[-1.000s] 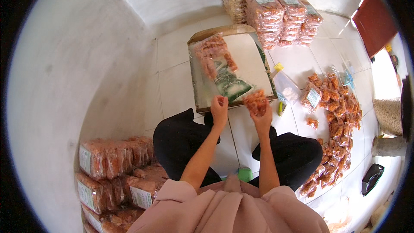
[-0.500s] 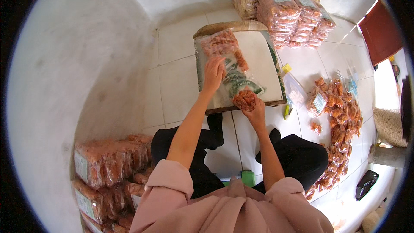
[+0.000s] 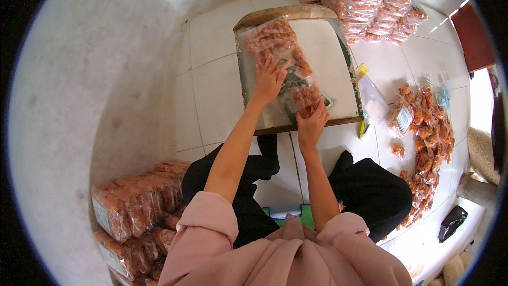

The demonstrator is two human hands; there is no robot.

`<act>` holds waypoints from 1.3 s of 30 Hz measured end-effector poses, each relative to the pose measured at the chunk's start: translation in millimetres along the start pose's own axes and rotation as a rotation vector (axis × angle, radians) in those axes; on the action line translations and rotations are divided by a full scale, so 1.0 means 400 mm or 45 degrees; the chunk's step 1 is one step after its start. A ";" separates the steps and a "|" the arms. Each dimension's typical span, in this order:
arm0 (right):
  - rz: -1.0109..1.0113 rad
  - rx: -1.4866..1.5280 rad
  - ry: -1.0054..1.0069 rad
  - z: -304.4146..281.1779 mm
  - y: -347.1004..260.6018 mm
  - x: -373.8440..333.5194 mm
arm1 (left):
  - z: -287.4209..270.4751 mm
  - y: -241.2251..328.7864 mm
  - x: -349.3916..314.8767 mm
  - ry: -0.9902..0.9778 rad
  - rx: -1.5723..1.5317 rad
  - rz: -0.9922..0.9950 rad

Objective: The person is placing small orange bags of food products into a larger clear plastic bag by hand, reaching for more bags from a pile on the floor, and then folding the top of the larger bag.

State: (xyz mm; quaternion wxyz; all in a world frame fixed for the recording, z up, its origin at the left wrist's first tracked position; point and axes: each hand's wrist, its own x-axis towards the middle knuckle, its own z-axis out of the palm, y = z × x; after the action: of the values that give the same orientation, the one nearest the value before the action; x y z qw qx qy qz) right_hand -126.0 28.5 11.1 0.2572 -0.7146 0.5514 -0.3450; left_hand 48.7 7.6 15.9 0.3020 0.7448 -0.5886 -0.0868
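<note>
Head view is showing two bare hands working over a low bench (image 3: 334,55) that is standing on the white floor tiles. Something is different from a second ago: the left hand (image 3: 270,80) is now resting farther up the bench, on a big clear bag (image 3: 297,78), and is no longer hanging by the near edge. Likewise, the right hand (image 3: 312,127) is now holding its small bag (image 3: 307,98) of orange snacks farther in, at the near end of that big bag. So the small bag is now sitting in line with the other orange snacks (image 3: 271,36), which are lying at the far end and along the right side of the big bag. Whether it is lying under the clear plastic or on top is hard to tell. The left fingers are spreading wide, with gaps between them, and they are touching the plastic without gripping anything we can see. The right fingers are curling around the near end of the small bag and are gripping it. On the floor to the right, a heap of small bags (image 3: 423,143) is lying in a long curve, and one loose small bag (image 3: 398,150) is sitting just beside it. Nearer the bench, a yellow-green tool (image 3: 363,130) is lying by the corner.
</note>
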 end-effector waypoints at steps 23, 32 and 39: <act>-0.206 0.107 0.104 0.106 -0.016 0.000 | 0.009 -0.010 -0.006 0.214 -0.109 0.024; -0.309 0.256 -0.033 0.096 -0.036 0.093 | -0.004 -0.035 0.001 0.207 -0.083 0.036; -0.365 0.285 0.065 0.128 -0.033 0.120 | -0.002 -0.030 -0.007 0.180 -0.238 0.046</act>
State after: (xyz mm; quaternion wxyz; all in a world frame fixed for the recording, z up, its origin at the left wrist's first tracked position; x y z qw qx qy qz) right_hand -70.8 -15.0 -1.2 0.2691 -0.7438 0.4086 -0.4555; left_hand 58.1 11.8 9.3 0.4124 0.7070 -0.5685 -0.0829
